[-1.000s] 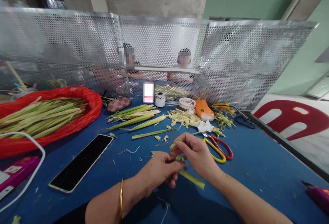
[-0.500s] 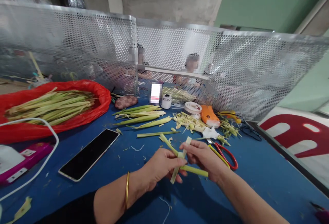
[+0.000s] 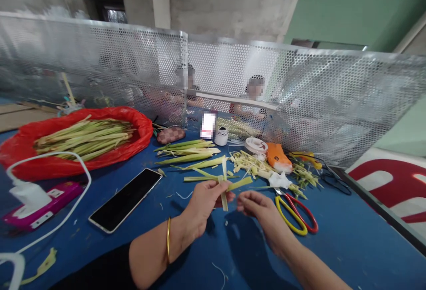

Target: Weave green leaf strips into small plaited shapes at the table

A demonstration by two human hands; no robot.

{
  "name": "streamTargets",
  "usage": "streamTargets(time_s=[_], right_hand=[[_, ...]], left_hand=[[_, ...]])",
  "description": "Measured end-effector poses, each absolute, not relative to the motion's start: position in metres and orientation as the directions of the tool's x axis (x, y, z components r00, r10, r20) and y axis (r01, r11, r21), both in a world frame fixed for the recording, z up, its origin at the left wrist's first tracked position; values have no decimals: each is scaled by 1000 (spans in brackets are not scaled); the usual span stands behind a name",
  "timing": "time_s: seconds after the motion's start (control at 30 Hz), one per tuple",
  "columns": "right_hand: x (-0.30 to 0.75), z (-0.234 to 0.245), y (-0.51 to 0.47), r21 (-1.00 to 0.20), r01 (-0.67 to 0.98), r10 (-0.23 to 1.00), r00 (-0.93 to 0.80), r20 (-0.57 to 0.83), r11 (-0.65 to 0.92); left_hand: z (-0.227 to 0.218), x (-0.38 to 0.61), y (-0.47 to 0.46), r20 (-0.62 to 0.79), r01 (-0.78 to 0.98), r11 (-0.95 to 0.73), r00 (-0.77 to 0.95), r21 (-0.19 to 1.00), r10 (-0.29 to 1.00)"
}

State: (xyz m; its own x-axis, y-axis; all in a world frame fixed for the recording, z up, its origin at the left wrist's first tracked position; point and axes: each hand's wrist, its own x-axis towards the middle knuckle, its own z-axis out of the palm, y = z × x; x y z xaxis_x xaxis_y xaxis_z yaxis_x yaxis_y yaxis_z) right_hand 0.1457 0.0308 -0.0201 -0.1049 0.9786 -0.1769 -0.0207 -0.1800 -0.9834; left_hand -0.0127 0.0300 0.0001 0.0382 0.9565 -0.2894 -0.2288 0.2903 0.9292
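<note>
My left hand [image 3: 203, 203] pinches a small cross of pale green leaf strips [image 3: 241, 183] between thumb and fingers. One strip stands roughly upright; another runs sideways to the right. Just right of them is my right hand [image 3: 261, 210], apart from the strips, its fingers curled in and no held thing showing. Beside that hand lie scissors [image 3: 313, 222] with one red and one yellow handle, their blades partly under a white scrap. Beyond my hands rest several long green leaves [image 3: 191, 155] and a heap of cut leaf pieces [image 3: 246, 162].
Left on the blue table are a red bag [image 3: 141, 137] of leaf strips, a black-screened phone [image 3: 126, 200], and a purple power strip [image 3: 60, 192] with a white cable. Tape [image 3: 256, 144], a white jar [image 3: 221, 137] and an orange packet [image 3: 278, 156] stand before a perforated metal screen [image 3: 229, 68]; people sit behind it.
My right hand has let go of the strips and drawn away to the right. My left hand keeps hold and has turned the cross. The camera view has shifted slightly.
</note>
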Motion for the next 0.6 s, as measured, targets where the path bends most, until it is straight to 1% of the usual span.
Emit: streamTargets(time_s=[0.07, 0.1, 0.13, 0.2, 0.33, 0.5, 0.6], right_hand=[[137, -19, 21, -992, 72, 955, -271, -123, -107], [133, -19, 17, -994, 83, 950, -295, -97, -76], [129, -20, 13, -995, 86, 953, -294, -70, -46], [124, -22, 9, -997, 70, 973, -229, -36, -21], [122, -23, 8, -998, 45, 993, -113, -39, -34], [125, -13, 6, -1000, 29, 989, -145, -14, -9], [126, -11, 4, -1000, 27, 986, -164, 0, 4]], left_hand=[[-3, -12, 30, -263, -256, 257, 10, 932, 965], [-5, -11, 29, -256, -268, 251, 16, 930, 966], [-7, -9, 28, -251, -277, 250, 32, 928, 968], [-11, -6, 26, -224, -286, 237, 79, 928, 971], [-11, -4, 24, -149, -299, 202, 191, 933, 970], [4, -8, 25, -142, -301, 226, 276, 927, 951], [11, -10, 24, -131, -290, 216, 287, 932, 949]])
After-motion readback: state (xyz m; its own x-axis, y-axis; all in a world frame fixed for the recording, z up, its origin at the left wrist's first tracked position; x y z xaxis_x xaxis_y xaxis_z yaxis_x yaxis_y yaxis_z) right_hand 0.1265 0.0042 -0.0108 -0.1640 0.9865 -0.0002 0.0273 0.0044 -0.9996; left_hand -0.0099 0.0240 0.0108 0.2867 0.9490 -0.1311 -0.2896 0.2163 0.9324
